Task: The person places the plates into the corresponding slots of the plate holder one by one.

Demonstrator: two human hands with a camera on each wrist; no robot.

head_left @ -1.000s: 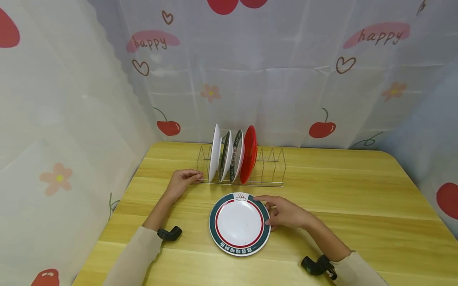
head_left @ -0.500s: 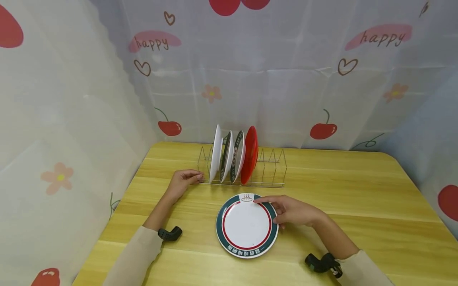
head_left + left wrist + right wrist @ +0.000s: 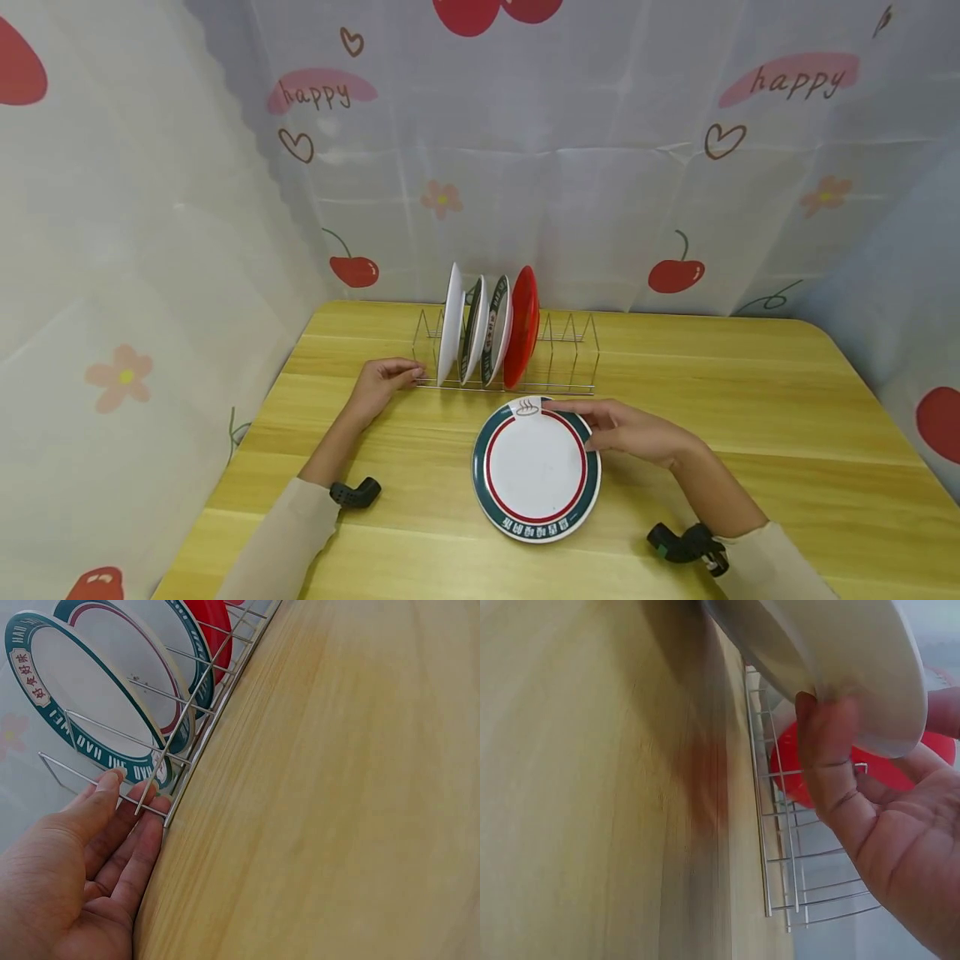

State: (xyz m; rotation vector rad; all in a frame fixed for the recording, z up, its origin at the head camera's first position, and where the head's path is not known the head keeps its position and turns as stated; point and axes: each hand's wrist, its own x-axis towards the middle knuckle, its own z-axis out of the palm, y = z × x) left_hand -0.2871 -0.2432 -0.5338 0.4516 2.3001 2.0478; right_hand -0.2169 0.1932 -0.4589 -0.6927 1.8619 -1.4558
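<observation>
Four plates stood in the rack which the left hand pinched; the right hand gripped another plate, not yet inside.

There are four racked plates, one separate plate, one wire rack and one table.

Head cam sits up high, facing forward and down over most of the yellow wood-grain table; left wrist cam's close in, rolled sideways, peering along the silver wire rack from its left end; right wrist one's tipped too, super near the underside of a round white green-rimmed plate; all three catch the rack.
</observation>
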